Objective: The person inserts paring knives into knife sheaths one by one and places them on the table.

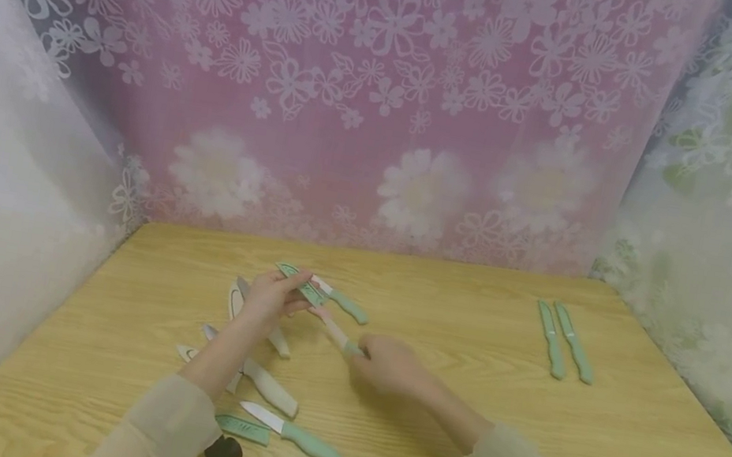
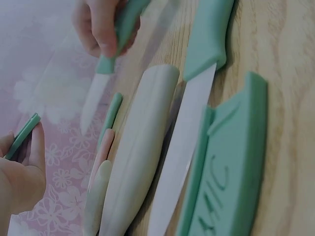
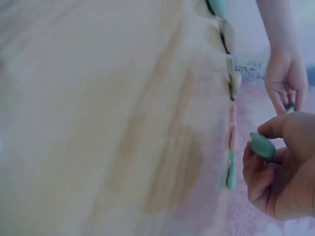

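Note:
My left hand holds a green blade sheath between thumb and fingers, above the far middle-left of the table. To its right, my right hand grips the green handle of a knife. Its pale blade points at the sheath's near end; in the left wrist view the blade is bare and stands apart from the sheath. Just beyond the hands lies another green-handled knife, partly hidden by the left hand and sheath.
Cream-handled knives and a pale sheath lie around the left forearm. Nearer, a green-handled knife lies beside its green sheath. A slim pink piece lies among them. Two green knives sit at far right.

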The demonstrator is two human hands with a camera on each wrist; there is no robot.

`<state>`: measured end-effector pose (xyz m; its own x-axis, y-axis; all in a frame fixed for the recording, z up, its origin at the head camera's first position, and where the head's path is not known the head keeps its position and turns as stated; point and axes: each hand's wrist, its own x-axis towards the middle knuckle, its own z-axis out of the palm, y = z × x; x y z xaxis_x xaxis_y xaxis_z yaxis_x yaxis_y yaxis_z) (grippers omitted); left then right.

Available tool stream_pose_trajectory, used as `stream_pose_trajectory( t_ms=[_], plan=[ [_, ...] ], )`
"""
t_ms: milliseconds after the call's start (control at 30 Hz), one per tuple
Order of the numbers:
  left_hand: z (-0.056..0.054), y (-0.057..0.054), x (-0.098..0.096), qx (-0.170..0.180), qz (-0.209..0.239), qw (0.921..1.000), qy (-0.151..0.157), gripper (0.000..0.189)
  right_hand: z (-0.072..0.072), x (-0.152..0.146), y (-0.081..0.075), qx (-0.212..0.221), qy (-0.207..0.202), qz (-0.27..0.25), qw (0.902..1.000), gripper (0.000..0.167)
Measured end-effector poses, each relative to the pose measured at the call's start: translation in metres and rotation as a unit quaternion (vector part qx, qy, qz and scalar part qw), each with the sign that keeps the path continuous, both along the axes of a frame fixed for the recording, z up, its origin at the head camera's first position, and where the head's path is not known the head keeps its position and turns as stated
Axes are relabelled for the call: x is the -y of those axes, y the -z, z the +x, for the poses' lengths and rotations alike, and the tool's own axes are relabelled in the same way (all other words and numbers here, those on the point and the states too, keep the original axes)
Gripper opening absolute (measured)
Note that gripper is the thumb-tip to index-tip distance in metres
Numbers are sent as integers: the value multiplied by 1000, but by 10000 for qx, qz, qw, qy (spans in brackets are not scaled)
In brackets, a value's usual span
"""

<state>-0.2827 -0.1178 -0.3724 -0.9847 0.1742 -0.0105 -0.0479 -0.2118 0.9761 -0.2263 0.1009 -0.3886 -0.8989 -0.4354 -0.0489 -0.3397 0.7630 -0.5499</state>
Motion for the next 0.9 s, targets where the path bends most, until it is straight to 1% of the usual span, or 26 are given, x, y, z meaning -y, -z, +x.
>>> stream_pose_trajectory(
  t_ms=[67,133,233,367,433,567,667,833,900],
  plan=[
    [-1,1,1,-15,140,9999,2,32,0,-5,-4,113,82,-357,9993,24],
    [-3,2,1,7,146,9999,19,30,0,-10,-6,186,59,-696,9974,28],
    [-4,4,2,45,129,9999,31,30,0,-14,-11,441,-49,-1262,9910,31],
    [-4,4,0,153,240,9996,25,37,1,-15,-15,865,-189,-1772,9802,32],
    [-3,4,-2,231,324,9992,20,39,3,-14,-16,1034,-234,-1881,9764,31],
    [-2,2,-5,409,482,9980,-81,35,6,-12,-16,1298,-295,-1997,9708,31],
    [-1,1,-6,509,637,9966,-123,32,8,-11,-16,1338,-313,-2013,9699,32],
    [0,-1,-8,535,867,9948,-19,29,8,-10,-14,1251,-254,-2028,9709,32],
    [1,-1,-9,583,960,9937,-40,28,7,-9,-14,1291,-208,-2140,9680,33]
  ],
)
